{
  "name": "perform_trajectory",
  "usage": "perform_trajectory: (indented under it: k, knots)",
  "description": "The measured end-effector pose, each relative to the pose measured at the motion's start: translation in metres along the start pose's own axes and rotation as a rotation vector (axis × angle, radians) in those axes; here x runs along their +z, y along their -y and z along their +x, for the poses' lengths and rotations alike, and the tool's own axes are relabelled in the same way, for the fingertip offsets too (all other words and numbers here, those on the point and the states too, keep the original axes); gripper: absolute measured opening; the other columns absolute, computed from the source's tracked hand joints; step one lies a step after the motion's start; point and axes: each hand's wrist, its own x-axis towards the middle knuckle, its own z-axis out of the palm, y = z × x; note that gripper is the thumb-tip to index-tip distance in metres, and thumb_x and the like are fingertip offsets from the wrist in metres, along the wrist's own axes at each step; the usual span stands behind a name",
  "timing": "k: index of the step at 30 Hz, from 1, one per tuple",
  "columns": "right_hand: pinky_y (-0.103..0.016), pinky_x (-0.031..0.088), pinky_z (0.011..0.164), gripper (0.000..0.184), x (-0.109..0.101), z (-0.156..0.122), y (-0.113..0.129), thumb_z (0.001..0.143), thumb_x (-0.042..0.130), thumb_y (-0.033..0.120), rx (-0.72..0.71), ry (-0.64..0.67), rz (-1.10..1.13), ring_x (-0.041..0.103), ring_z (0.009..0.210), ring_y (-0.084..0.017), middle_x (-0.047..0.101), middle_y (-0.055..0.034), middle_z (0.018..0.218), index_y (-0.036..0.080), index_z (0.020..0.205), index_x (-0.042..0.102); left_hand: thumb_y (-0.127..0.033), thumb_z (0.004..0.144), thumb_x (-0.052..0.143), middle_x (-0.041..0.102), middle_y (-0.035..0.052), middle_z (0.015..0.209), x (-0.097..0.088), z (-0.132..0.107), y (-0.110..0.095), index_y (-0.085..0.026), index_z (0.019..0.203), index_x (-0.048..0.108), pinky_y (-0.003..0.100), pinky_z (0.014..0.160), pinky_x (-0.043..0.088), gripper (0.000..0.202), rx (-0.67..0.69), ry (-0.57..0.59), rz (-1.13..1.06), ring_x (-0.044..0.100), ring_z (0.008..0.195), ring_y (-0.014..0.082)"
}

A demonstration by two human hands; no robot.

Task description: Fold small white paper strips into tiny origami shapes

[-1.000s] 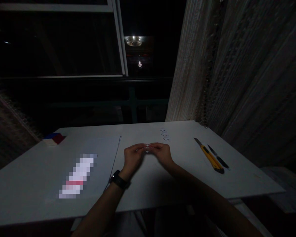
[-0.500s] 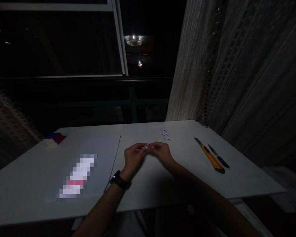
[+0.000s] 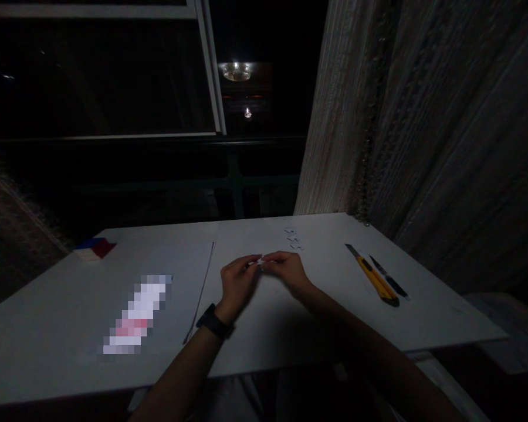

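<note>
My left hand and my right hand meet over the middle of a white table. Both pinch one small white piece of paper between their fingertips, just above the tabletop. A black watch sits on my left wrist. A few more small white paper pieces lie on the table just beyond my right hand.
A yellow utility knife and a dark pen lie to the right. White sheets of paper lie at left, with a colourful cube at the far left corner. A curtain hangs at right, a dark window behind.
The hands have stayed together over the same spot; the fingers have shifted slightly on the small paper piece. The view has tilted a little.
</note>
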Motion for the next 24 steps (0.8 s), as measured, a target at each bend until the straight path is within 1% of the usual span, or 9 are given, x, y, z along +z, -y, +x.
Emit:
perform_trajectory:
  k: [3, 6, 11, 17, 24]
  knots:
    - [-0.031, 0.049, 0.07, 0.023, -0.0012, 0.0001, 0.0021, 0.048, 0.076, 0.03, -0.016, 0.002, 0.002, 0.064, 0.069, -0.018, 0.07, -0.0044, 0.072, 0.017, 0.067, 0.069, -0.029, 0.073, 0.06, 0.07, 0.0022, 0.081, -0.0001, 0.0027, -0.002, -0.021, 0.088, 0.068, 0.026, 0.067, 0.051, 0.019, -0.048, 0.051, -0.02, 0.063, 0.069, 0.0141]
    - [-0.031, 0.049, 0.068, 0.022, -0.0027, 0.0006, 0.004, 0.048, 0.076, 0.029, -0.015, -0.034, 0.012, 0.063, 0.067, -0.018, 0.069, -0.004, 0.069, 0.017, 0.065, 0.069, -0.032, 0.07, 0.063, 0.07, 0.0027, 0.085, 0.002, 0.0026, -0.0033, -0.022, 0.092, 0.068, 0.026, 0.068, 0.051, 0.024, -0.088, 0.106, -0.028, 0.063, 0.068, 0.0139]
    - [-0.029, 0.048, 0.066, 0.019, -0.0044, 0.0023, 0.0057, 0.047, 0.076, 0.027, -0.019, -0.087, -0.003, 0.063, 0.065, -0.017, 0.068, -0.0036, 0.065, 0.016, 0.06, 0.067, -0.035, 0.062, 0.07, 0.068, 0.0059, 0.095, 0.0047, 0.0003, -0.006, -0.02, 0.102, 0.065, 0.029, 0.069, 0.052, 0.043, -0.126, 0.188, -0.079, 0.063, 0.069, 0.0154]
    - [-0.028, 0.048, 0.061, 0.02, -0.004, 0.0039, 0.0012, 0.05, 0.074, 0.029, -0.017, -0.101, 0.009, 0.062, 0.06, -0.016, 0.068, -0.0028, 0.063, 0.016, 0.063, 0.067, -0.037, 0.064, 0.068, 0.069, 0.0072, 0.091, 0.0047, 0.001, -0.0085, -0.017, 0.097, 0.067, 0.031, 0.071, 0.052, 0.039, -0.18, 0.159, -0.144, 0.064, 0.075, 0.0178]
    - [-0.029, 0.049, 0.062, 0.018, -0.0034, 0.0033, 0.0004, 0.051, 0.072, 0.028, 0.0, -0.09, 0.027, 0.063, 0.062, -0.017, 0.069, -0.0033, 0.064, 0.017, 0.064, 0.067, -0.036, 0.065, 0.067, 0.069, 0.0078, 0.091, 0.0049, 0.0017, -0.0096, -0.017, 0.095, 0.068, 0.031, 0.071, 0.052, 0.036, -0.206, 0.16, -0.177, 0.065, 0.076, 0.0188]
